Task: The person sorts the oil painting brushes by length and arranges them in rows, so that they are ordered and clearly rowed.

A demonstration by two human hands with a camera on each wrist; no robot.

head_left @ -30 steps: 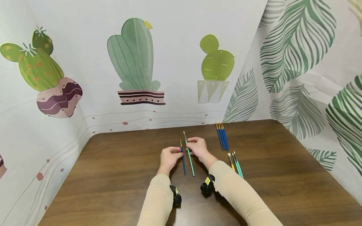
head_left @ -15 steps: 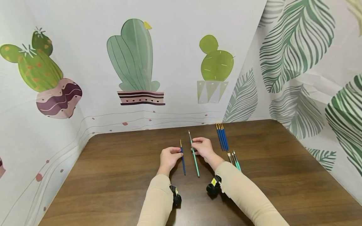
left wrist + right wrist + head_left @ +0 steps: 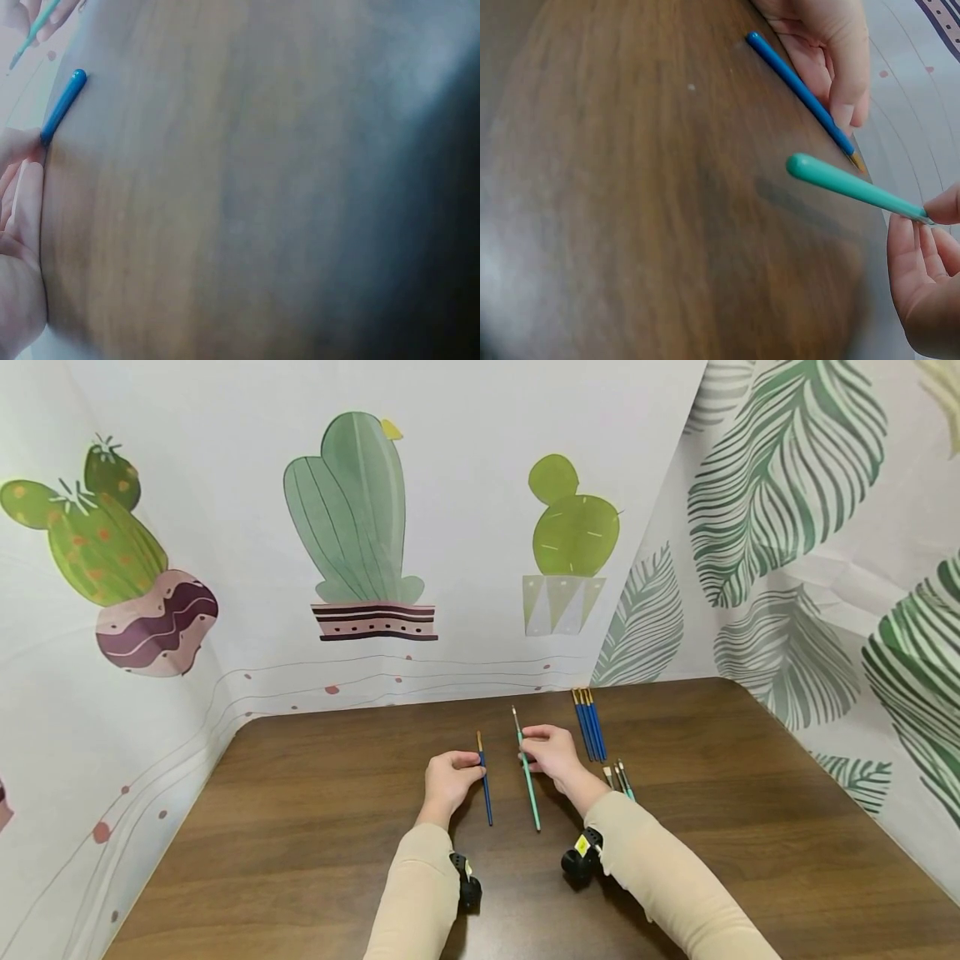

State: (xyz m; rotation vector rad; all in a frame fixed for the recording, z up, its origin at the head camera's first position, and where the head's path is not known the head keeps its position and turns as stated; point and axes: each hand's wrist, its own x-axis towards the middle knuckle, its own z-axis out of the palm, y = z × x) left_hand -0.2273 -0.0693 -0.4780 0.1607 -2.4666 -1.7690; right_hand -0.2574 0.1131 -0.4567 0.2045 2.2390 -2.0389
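Note:
Between thumb and fingers, my left hand point(image 3: 450, 781) pinches a blue paintbrush point(image 3: 487, 793) near its ferrule, bristles pointing to the far side. My right hand point(image 3: 553, 753) pinches a green paintbrush point(image 3: 532, 793) close to its upper end. In the right wrist view, the green paintbrush point(image 3: 855, 187) casts a shadow on the table and looks raised above it. The blue paintbrush point(image 3: 799, 90) also shows there beside my left hand. Only the blue handle end point(image 3: 64, 107) is visible in the left wrist view.
Several blue paintbrushes point(image 3: 589, 725) lie side by side at the back right of the brown table point(image 3: 315, 827). Nearer, a small group of brushes point(image 3: 619, 778) with some green handles is partly covered by my right forearm. A printed cloth point(image 3: 472, 527) hangs behind the table.
My right hand has moved to the right with the green paintbrush, widening the gap between the two brushes. My left hand has stayed in place, still holding the blue paintbrush.

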